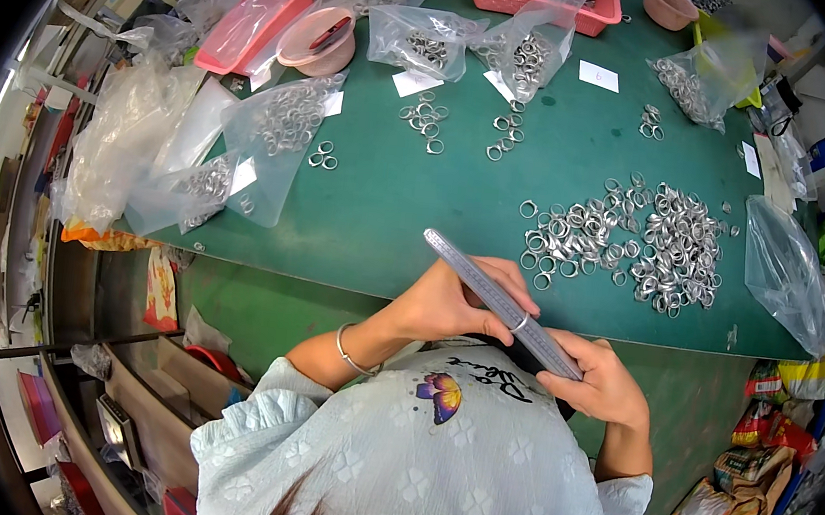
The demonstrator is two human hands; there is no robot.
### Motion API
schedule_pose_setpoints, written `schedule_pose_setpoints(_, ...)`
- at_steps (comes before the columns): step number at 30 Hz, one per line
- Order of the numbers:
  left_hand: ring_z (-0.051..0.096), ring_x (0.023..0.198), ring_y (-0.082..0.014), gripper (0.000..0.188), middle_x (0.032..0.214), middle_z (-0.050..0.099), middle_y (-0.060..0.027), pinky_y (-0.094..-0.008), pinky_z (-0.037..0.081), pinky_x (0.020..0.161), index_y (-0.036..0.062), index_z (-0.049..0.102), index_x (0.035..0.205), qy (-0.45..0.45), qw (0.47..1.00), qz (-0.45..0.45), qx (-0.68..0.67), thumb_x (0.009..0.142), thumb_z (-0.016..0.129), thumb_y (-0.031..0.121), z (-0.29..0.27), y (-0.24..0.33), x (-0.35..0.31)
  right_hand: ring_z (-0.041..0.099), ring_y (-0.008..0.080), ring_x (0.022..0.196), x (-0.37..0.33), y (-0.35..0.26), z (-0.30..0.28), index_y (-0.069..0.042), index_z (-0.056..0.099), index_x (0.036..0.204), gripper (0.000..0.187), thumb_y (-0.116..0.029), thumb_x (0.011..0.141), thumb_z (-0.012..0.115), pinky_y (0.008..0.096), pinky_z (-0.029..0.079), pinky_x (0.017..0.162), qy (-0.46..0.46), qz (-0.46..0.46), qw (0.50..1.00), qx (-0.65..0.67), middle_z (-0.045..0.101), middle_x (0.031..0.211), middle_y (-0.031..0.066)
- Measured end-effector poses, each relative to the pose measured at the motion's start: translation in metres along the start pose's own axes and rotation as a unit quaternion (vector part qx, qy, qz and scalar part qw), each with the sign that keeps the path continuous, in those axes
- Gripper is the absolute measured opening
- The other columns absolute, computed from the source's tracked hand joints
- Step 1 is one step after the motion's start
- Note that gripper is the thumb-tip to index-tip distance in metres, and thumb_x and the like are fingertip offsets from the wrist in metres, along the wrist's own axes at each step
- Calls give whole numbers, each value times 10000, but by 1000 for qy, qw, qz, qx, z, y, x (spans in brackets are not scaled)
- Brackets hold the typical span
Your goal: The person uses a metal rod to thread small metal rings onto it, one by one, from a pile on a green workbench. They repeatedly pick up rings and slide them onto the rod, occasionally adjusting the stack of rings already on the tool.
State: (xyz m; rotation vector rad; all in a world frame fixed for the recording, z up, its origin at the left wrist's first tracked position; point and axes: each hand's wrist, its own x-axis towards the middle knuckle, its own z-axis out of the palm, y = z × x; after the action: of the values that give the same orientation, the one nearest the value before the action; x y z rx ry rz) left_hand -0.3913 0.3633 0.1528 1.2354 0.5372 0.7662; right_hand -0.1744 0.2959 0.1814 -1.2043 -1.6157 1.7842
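Note:
In front of my body, a long tapered metal ring mandrel (478, 282) slants with its thin end up to the left. A silver ring (521, 323) sits around it, past its middle toward the thick end. My left hand (448, 300) is closed at the ring, its thumb and fingertips on either side of the rod. My right hand (603, 380) grips the thick end, thumb and fingers pressed on it. Beyond the right hand, a large heap of loose silver rings (677, 250) lies on the green table (367, 213).
Clear plastic bags of rings (292, 114) stand along the far and left sides, with small ring groups (423, 116) and white paper slips (599, 76) beside them. Pink trays (599, 18) and a pink bowl (316, 46) sit farther back. An empty-looking bag (787, 277) hangs over the right edge.

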Motion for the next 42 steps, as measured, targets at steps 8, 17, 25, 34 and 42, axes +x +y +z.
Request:
schedule_pose_setpoints(8, 593, 754, -162, 324, 819, 634, -109, -254, 470, 643, -17, 672, 851, -6, 1000, -13, -3, 571, 810, 69, 2, 1, 0, 522, 96, 624, 0, 3, 0, 17, 506, 1186, 423, -55, 784, 614, 250, 440, 602, -1, -23, 1000, 2, 577, 725, 52)
schedule_pose_setpoints(17, 582, 818, -168, 288, 887, 601, -92, -277, 479, 730, -28, 649, 897, 25, 996, -40, -79, 632, 758, 7, 0, -2, -1, 419, 42, 455, 7, 6, 5, 28, 503, 1167, 385, -26, 796, 592, 209, 322, 422, 28, 4, 999, 15, 484, 585, -14)
schedule_pose_setpoints(25, 573, 880, -145, 252, 969, 599, -75, -271, 458, 819, -36, 579, 1030, 248, 933, 149, -214, 820, 637, 89, -58, -21, -10, 345, 12, 341, 7, 23, 4, 24, 478, 1186, 357, 7, 832, 522, 185, 240, 323, 23, 69, 995, 71, 415, 510, -49)
schedule_pose_setpoints(34, 567, 762, -239, 242, 895, 564, -116, -326, 462, 675, 4, 631, 919, 500, 721, 3, 480, 684, 673, -28, -189, -65, -57, 310, 30, 314, 10, 42, 0, 48, 460, 1177, 317, -22, 871, 496, 196, 219, 302, 79, 95, 984, 126, 402, 510, -26)
schedule_pose_setpoints(42, 524, 892, -294, 264, 917, 541, -119, -388, 432, 772, 9, 621, 948, 436, 598, -13, 673, 694, 687, 34, -213, -51, -41, 311, 21, 346, 11, 43, 2, 24, 466, 1179, 322, -18, 865, 520, 192, 239, 312, 77, 100, 982, 141, 401, 542, -36)
